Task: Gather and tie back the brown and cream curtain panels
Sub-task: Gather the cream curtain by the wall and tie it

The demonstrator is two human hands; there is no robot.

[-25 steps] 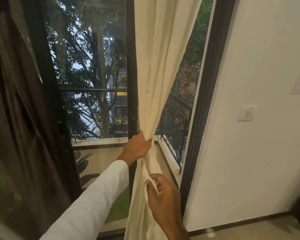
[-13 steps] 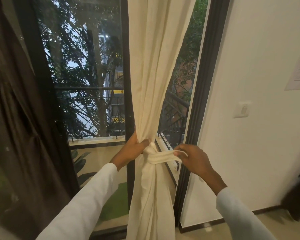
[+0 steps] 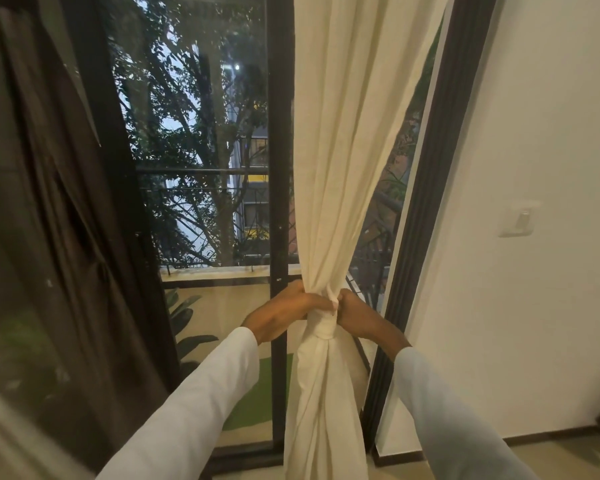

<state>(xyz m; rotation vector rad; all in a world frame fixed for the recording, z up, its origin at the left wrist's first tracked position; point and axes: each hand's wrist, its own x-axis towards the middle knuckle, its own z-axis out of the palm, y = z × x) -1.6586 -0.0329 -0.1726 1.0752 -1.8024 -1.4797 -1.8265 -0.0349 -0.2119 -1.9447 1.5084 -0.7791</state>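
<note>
Cream curtain panel (image 3: 336,168) hangs at centre, bunched; left hand (image 3: 284,315) and right hand (image 3: 355,315) grip its tie band (image 3: 326,327), seemingly mid-knot; brown curtain panel (image 3: 49,237), at nine o'clock, already looks cinched.

Cream cotton curtain panel (image 3: 340,168) hangs gathered in front of the dark-framed glass balcony door (image 3: 278,202), cinched at the waist by a cream fabric tie band (image 3: 326,329). Left hand (image 3: 284,311) grips the bunch from the left, right hand (image 3: 355,315) grips from the right, both at the tie. Brown sheer curtain panel (image 3: 49,220) hangs far left of the door, already tied. White wall switch (image 3: 518,221) sits right of the door.
</note>
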